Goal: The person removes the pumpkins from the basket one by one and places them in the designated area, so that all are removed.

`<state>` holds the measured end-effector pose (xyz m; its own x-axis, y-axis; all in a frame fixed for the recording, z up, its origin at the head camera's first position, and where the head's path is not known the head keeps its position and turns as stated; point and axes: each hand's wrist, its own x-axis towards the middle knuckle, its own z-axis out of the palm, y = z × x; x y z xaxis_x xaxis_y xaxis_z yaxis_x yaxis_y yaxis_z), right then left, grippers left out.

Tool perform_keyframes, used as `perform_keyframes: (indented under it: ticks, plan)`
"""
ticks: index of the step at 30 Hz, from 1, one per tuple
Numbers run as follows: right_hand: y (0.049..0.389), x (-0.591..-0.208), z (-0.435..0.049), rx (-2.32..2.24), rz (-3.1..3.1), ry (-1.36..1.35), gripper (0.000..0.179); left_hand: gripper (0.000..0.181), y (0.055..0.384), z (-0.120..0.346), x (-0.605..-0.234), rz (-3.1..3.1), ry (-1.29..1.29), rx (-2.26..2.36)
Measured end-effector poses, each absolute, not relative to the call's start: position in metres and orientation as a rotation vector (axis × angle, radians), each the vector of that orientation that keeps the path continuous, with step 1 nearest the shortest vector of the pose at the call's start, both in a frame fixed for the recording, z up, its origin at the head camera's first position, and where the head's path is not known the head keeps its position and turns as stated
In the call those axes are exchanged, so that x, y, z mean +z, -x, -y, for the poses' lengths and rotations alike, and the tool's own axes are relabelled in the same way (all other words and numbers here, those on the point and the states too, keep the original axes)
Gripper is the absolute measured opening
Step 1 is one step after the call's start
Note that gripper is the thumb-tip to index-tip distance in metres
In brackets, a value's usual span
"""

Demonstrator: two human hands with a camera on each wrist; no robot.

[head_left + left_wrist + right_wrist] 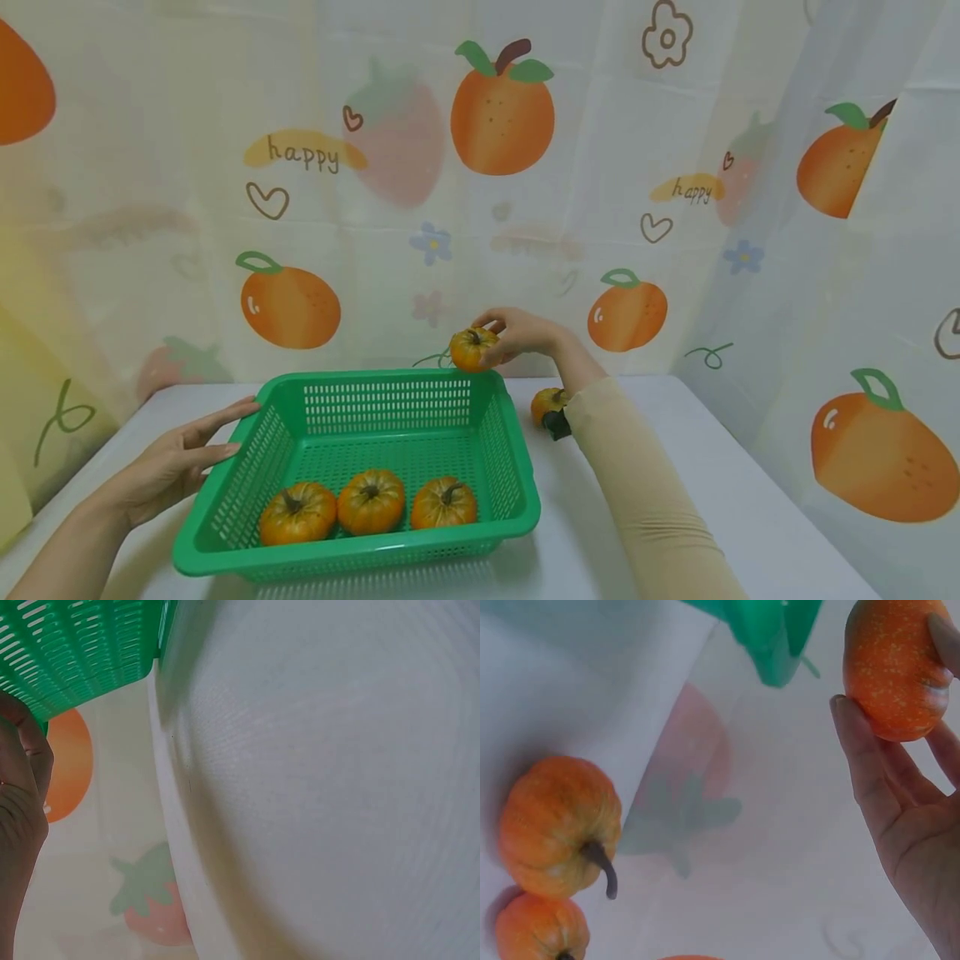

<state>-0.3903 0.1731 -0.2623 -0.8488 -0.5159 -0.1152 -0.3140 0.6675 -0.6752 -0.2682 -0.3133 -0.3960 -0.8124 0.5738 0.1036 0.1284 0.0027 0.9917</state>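
We pinched a pumpkin (466, 352) in our right hand (522, 332) near the far-right corner of the green basket (375, 545), whose left side our left hand (163, 471) touched (gripping or not, we couldn't tell). Seemingly mid-loading, we next needed to lower it inside and release.

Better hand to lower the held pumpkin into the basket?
Likely the right hand: it holds the pumpkin near the far right corner of the green basket. The left hand touches the basket's left rim, across from that pumpkin.
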Motion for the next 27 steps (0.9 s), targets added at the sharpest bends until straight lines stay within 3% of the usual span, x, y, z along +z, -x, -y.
perform_keyframes:
  ticks: [27]
  plan:
    - [0.383,-0.279,-0.242,-1.128,-2.726,0.439,0.065,0.056,0.270,0.313,-0.391,-1.923,-0.755,1.883]
